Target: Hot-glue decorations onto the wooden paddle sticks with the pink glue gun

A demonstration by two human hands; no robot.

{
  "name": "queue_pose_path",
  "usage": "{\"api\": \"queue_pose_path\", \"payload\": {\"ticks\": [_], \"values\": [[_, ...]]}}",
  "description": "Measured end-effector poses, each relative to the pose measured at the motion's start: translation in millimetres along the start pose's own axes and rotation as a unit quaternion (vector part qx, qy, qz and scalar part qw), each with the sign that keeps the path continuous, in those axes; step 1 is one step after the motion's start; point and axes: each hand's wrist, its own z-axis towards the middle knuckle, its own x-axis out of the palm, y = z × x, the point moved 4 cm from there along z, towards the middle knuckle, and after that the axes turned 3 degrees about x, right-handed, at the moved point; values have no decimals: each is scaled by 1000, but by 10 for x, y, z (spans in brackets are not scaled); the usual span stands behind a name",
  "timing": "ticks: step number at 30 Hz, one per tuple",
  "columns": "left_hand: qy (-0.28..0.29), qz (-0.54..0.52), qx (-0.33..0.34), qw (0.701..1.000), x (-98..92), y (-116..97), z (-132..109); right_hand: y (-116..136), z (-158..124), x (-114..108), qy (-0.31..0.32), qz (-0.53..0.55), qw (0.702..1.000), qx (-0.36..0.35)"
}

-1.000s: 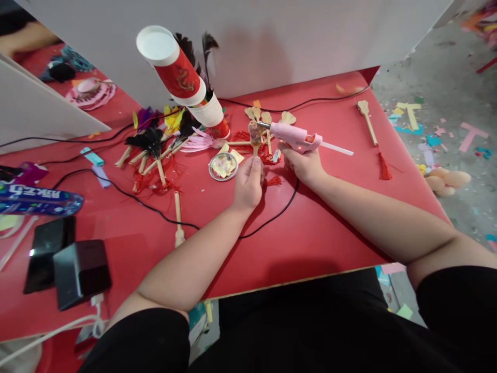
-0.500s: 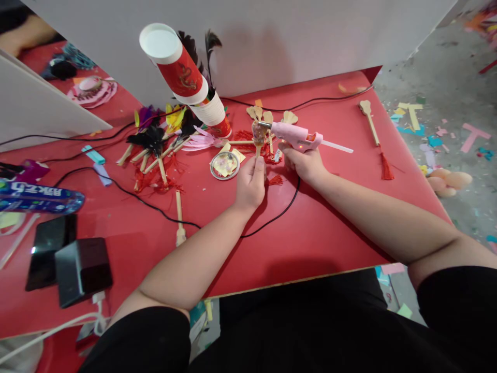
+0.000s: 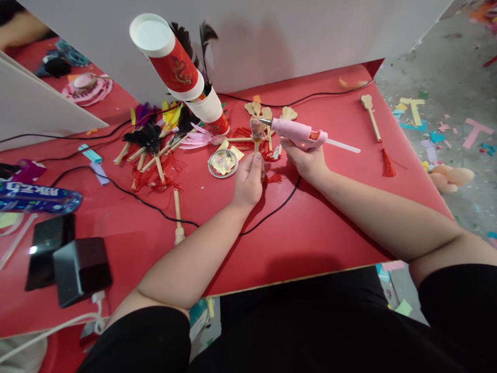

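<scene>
My left hand grips the handle of a small wooden stick with a wide, glittery head, held upright. My right hand is wrapped round a pink hot glue gun; its metal nozzle points left at the stick's head, touching or very close to it. A clear glue stick juts from the gun's back. Left of my left hand lies a round dish with paper scraps. Behind both hands are wooden sticks with scalloped heads and red tassels.
Stacked paper cups with black feathers stand at the back. Feathered sticks lie to the left. A black cord loops under my arms. A tasseled stick rests at right. Black devices and a blue package lie far left.
Both hands stay almost in place, with the glue gun's nozzle still at the stick's head. The whole view has shifted slightly.
</scene>
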Motion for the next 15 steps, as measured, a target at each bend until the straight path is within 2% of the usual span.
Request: {"api": "queue_pose_path", "payload": {"ticks": [5,15], "values": [[3,-2,3,1000,3,-8,-1,76,-5,-20,-42,-6,997,-63],[17,11,14,1000,-24,26,-26,-91,97,-46,-19,-41,998,-52]]}}
